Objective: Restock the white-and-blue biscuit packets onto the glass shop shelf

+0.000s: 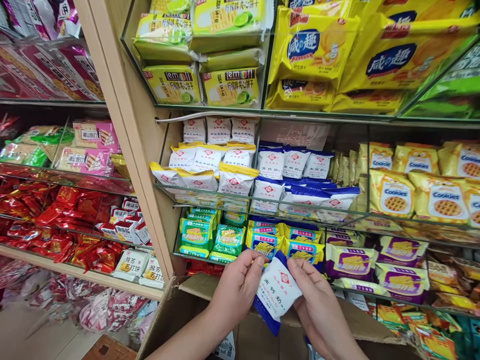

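Between my two hands is a small white snack packet (279, 290) with dark blue sealed ends and a red diamond logo, tilted to one side. My left hand (242, 280) pinches its upper left edge between thumb and curled fingers. At its upper right, my right hand (315, 295) grips it with the thumb on the front; the other fingers are partly hidden behind. Below my hands stands an open cardboard box (198, 290), with a few white packets low inside it. Matching blue-and-white packets (268, 195) sit in rows on the shelf ahead.
Yellow-and-white packets (236, 177) fill the compartment left of the blue ones, and cookie packets (397, 192) the right. Glass panels (318, 212) edge the shelves. Above are lemon biscuits (228, 25) and yellow packs (315, 47). A wooden upright (129, 125) divides off the left shelves.
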The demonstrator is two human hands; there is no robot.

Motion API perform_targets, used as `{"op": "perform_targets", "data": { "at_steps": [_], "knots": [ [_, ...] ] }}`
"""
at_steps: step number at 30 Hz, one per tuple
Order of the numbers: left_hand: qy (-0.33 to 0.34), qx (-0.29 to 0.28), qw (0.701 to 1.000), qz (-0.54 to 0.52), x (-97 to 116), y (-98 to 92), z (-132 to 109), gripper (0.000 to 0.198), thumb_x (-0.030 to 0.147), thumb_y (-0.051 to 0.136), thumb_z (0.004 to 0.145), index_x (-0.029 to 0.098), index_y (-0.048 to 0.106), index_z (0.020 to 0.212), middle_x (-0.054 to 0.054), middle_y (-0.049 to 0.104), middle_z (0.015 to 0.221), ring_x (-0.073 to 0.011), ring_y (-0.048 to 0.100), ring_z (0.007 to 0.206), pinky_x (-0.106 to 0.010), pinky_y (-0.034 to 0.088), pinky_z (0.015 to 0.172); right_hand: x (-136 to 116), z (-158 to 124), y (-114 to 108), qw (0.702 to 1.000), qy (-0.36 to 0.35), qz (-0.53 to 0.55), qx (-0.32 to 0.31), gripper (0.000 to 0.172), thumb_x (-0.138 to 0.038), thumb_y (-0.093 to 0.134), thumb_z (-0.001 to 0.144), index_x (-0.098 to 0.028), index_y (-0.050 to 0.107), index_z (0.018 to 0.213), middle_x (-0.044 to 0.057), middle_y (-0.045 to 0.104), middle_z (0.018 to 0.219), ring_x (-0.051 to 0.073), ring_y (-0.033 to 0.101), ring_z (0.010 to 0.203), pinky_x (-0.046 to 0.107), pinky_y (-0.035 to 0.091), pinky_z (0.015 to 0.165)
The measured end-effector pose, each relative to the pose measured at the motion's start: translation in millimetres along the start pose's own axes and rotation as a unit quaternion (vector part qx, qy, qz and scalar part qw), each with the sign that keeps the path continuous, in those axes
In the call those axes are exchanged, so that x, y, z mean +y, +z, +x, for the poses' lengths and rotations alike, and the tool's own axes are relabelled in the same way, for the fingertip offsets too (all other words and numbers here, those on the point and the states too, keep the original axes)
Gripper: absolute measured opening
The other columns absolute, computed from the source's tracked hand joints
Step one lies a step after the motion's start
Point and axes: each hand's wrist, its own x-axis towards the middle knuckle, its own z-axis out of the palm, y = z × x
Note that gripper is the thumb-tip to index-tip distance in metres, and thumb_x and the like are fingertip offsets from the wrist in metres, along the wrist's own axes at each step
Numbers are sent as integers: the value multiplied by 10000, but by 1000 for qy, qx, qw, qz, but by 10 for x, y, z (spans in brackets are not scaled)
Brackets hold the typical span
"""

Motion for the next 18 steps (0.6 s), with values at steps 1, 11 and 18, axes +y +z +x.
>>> {"op": "perform_targets", "data": {
  "at_steps": [1, 11, 18],
  "knots": [
    [-3, 0, 1000, -12, -7, 3, 4, 312, 444, 420, 828, 154, 530, 802, 21, 469, 625, -108, 397, 558, -209, 318, 507, 2, 0, 3, 1000, -2, -2, 0, 178, -367, 646, 704, -209, 567, 714, -66, 515, 567, 75, 424, 524, 178, 351, 487],
    [-26, -11, 993, -115, -50, 32, 19, 325, 481, 504, 780, 156, 491, 778, 53, 428, 559, -78, 360, 491, -193, 298, 463, 34, 2, -20, 1000, -8, 15, 5, 167, -357, 638, 721, -214, 551, 714, -69, 524, 542, 62, 423, 535, 147, 329, 472],
    [-19, -27, 996, -83, -35, 4, 5, 329, 467, 460, 815, 142, 502, 787, 37, 445, 604, -86, 380, 539, -203, 309, 492, 29, 3, -40, 1000, -3, 13, 10, 185, -349, 657, 701, -197, 552, 707, -63, 511, 545, 63, 424, 527, 152, 346, 475]
  ]
}}
